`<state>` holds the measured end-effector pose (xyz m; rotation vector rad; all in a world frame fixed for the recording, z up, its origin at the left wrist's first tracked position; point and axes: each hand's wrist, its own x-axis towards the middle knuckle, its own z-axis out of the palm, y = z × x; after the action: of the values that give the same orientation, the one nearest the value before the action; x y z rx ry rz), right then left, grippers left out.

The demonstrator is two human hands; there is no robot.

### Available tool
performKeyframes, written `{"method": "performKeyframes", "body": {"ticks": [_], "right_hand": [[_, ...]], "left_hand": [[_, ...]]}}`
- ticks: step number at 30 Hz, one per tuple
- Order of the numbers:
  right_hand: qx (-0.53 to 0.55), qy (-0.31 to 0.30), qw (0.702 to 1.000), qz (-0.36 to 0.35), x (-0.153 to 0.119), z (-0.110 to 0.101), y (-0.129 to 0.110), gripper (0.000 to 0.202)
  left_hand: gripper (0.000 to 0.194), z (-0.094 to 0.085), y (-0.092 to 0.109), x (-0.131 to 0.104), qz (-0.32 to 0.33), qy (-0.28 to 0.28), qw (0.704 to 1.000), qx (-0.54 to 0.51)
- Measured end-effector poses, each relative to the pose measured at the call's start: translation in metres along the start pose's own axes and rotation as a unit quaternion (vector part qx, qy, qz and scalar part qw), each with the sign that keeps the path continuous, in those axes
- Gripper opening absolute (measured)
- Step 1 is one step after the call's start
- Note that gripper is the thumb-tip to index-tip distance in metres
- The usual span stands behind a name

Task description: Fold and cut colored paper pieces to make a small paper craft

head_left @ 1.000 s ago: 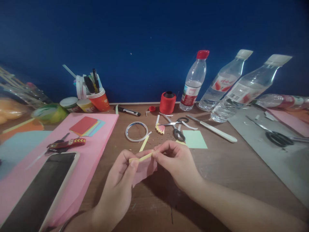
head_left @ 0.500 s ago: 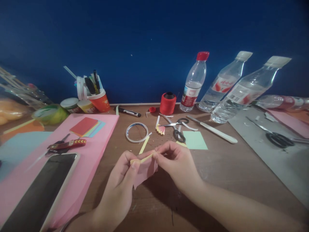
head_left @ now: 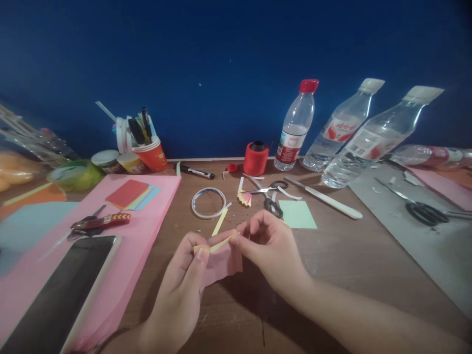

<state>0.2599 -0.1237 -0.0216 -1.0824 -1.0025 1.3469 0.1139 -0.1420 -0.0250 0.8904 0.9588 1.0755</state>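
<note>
Between my two hands is a small sheet of pink paper (head_left: 223, 265) with a narrow yellow fold along its upper edge. My left hand (head_left: 180, 285) pinches the left end of that edge, thumb on the near side. The right end is gripped between thumb and fingers of my right hand (head_left: 271, 246). The paper hangs down toward me above the brown table (head_left: 221, 324). Just beyond my hands lie a yellow paper strip (head_left: 220, 222), a roll of clear tape (head_left: 192, 209), black-handled scissors (head_left: 273, 207) and a pale green paper square (head_left: 300, 214).
A red thread spool (head_left: 255, 160) and upright bottles (head_left: 295, 132) stand at the back. A white-handled knife (head_left: 332, 201) lies to the right. On the left, pink sheets (head_left: 147, 226) bear a phone (head_left: 62, 295), a red cutter (head_left: 105, 221) and coloured squares (head_left: 127, 193). A pen cup (head_left: 153, 155) stands behind.
My left hand has shifted slightly left, and the folded edge between my hands is a little more stretched out. The paper's lower part has turned to show more of its width.
</note>
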Motion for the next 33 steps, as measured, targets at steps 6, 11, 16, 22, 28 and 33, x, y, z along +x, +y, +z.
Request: {"method": "performKeyframes", "body": {"ticks": [6,11,16,22,28,33], "right_hand": [[-0.02,0.005,1.0,-0.019,-0.001,0.0,0.001,0.027],[-0.025,0.0,1.0,-0.016,-0.001,-0.001,0.003,0.025],[-0.083,-0.051,0.995,0.018,0.003,-0.002,0.008,0.007],[-0.109,-0.01,0.994,0.006,0.005,-0.003,0.007,0.009],[-0.179,0.004,0.984,-0.009,0.009,-0.008,-0.001,0.007],[-0.24,-0.066,0.968,-0.015,0.006,-0.008,0.0,0.01]], "left_hand": [[0.013,-0.001,-0.002,0.004,0.005,0.005,1.0,-0.026],[0.014,0.001,-0.001,0.006,0.035,0.029,0.999,-0.019],[0.012,0.002,0.0,0.009,0.023,0.06,0.997,-0.037],[0.014,-0.002,-0.001,0.01,-0.007,0.011,1.0,-0.017],[0.013,-0.006,-0.002,0.011,-0.017,-0.037,0.996,0.077],[0.016,-0.008,-0.004,0.017,-0.014,0.008,0.995,0.102]]}}
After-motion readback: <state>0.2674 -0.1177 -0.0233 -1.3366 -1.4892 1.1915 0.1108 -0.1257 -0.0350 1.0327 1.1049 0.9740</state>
